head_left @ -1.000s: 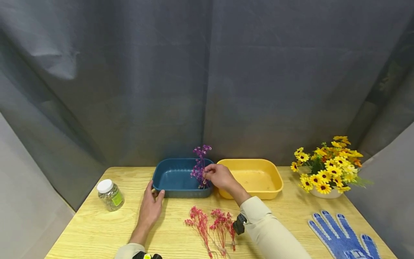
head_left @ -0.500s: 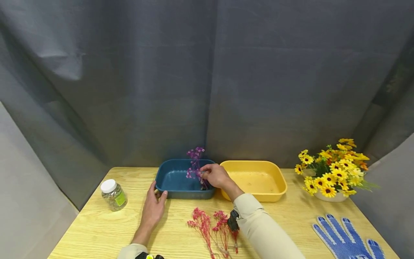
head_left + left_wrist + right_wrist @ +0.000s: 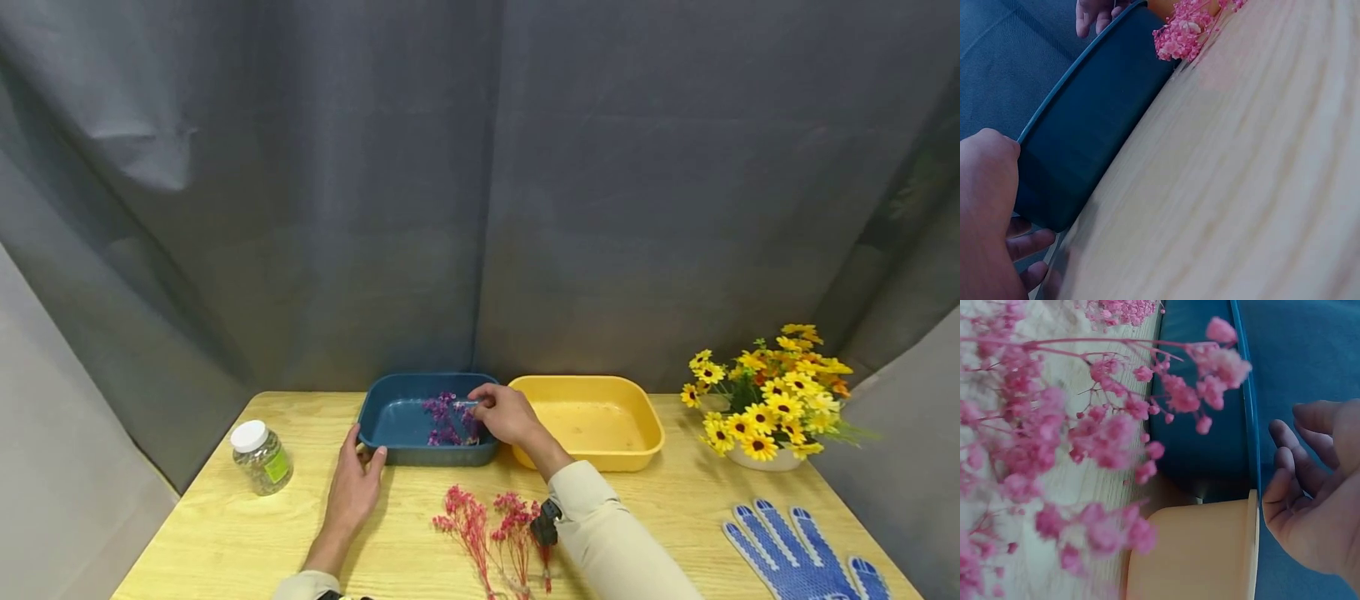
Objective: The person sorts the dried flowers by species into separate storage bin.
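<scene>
My left hand [image 3: 352,487] grips the front left corner of the blue plastic tray [image 3: 431,457]; in the left wrist view its thumb [image 3: 1007,144] lies at the rim and the fingers reach around the end. A bunch of purple dried flowers [image 3: 444,421] lies inside the tray, at its right half. Over the tray's right end hovers my right hand [image 3: 510,414], just beside the flowers. The right wrist view shows that hand's fingers [image 3: 1285,469] loosely bent with nothing between them; the purple flowers are out of that view.
A yellow tray [image 3: 585,460] stands right of the blue one. Pink dried flowers [image 3: 467,521] lie in front, partly behind the right wrist camera. A lidded jar [image 3: 262,462] is at left; potted yellow flowers [image 3: 780,408] and a blue glove [image 3: 802,558] are at right.
The purple flowers, upright in my right hand's pinch before, have dropped flat into the blue tray as the fingers let go. My left hand has stayed on the tray's corner.
</scene>
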`<state>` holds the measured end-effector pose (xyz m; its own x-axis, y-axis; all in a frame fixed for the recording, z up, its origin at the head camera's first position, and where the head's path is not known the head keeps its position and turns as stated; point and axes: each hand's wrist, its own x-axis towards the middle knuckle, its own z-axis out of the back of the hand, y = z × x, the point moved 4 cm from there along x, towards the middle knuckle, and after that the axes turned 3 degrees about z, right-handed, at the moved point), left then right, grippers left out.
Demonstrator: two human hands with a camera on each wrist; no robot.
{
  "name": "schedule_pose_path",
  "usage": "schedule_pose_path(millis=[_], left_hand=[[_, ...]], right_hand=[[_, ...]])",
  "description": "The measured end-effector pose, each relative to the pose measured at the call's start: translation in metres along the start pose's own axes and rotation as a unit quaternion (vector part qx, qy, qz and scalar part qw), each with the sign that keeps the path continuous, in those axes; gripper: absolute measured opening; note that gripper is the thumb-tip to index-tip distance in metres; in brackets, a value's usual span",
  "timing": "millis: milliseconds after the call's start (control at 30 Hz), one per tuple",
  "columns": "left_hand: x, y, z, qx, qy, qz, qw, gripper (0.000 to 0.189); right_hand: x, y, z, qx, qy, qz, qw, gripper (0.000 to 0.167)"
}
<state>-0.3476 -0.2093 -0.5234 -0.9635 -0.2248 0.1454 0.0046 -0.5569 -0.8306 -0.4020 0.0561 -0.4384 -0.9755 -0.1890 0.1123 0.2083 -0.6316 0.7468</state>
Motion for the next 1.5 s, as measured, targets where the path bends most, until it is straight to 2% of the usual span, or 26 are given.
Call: schedule_pose_path(millis=[167,400,633,867,1100,1500], left_hand=[[-0.002,0.002,-0.002,0.004,0.001,-0.002,1.0,0.069],[-0.001,0.003,-0.002,0.001,0.0,-0.005,1.0,0.069],[0.0,0.003,-0.002,-0.003,0.003,-0.009,1.0,0.068],[-0.001,0.003,-0.004,-0.003,-0.004,-0.007,1.0,0.069],[-0.001,0.004,-0.003,0.004,-0.007,-0.003,1.0,0.068],[0.0,0.004,-0.004,-0.002,-0.001,-0.004,1.0,0.07]], right_hand=[[-0.01,-0.005,0.005,0.01,-0.015,0.0,0.9998,0.017],[-0.026,-0.008,0.013,0.029,-0.036,0.026,0.9986,0.017],[-0.039,-0.015,0.02,0.049,-0.075,0.037,0.9953,0.014],[-0.048,-0.018,0.026,0.041,-0.082,0.053,0.9944,0.018],[-0.06,-0.028,0.028,0.037,-0.086,0.05,0.9943,0.022],[-0.083,-0.041,0.039,0.024,-0.12,0.065,0.9903,0.028]])
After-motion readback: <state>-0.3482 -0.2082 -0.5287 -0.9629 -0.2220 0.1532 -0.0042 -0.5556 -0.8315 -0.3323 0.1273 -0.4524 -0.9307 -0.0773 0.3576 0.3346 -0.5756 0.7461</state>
